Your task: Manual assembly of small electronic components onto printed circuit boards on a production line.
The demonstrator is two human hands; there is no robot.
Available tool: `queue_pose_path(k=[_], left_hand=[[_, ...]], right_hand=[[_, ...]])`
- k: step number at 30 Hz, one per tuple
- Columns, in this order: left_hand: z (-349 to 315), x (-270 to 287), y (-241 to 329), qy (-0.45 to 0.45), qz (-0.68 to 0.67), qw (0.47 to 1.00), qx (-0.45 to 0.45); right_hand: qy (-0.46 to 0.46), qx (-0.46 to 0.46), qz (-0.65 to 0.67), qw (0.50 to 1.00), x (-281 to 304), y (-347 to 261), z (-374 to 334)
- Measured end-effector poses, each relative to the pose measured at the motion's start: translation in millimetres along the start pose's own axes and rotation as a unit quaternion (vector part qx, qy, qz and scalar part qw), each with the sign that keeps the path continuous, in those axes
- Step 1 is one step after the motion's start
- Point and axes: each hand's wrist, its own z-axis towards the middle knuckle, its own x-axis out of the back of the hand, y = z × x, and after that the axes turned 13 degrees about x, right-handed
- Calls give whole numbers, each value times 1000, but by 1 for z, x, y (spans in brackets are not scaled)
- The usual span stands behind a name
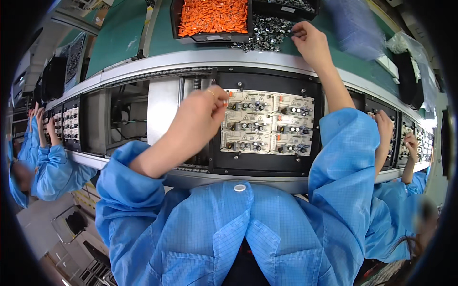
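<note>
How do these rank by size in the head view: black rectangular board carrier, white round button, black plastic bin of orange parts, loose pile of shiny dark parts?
Board carrier
Bin, cut off by the upper edge
Pile
Button

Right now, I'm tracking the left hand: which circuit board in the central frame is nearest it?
The top-left board: the left hand is at its left edge; the others lie farther right or lower.
</note>
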Motion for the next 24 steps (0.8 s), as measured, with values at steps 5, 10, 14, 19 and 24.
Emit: queue_pose_path(k=[5, 10, 14, 19, 24], left_hand=[[-13, -14, -8, 17, 85, 994, -68], [-6, -18, -9, 8, 156, 984, -88], [-2, -19, -9, -10, 196, 977, -88], [1, -20, -9, -19, 243, 964, -107], [1, -18, -5, -33, 293, 943, -152]], right_hand=[[-1, -44, 45, 998, 25, -18, -9], [41, -90, 222, 970, 64, -58, -41], [85, -120, 282, 948, 84, -87, -75], [114, -89, 320, 936, 95, -99, -111], [119, -101, 361, 919, 95, -111, -139]])
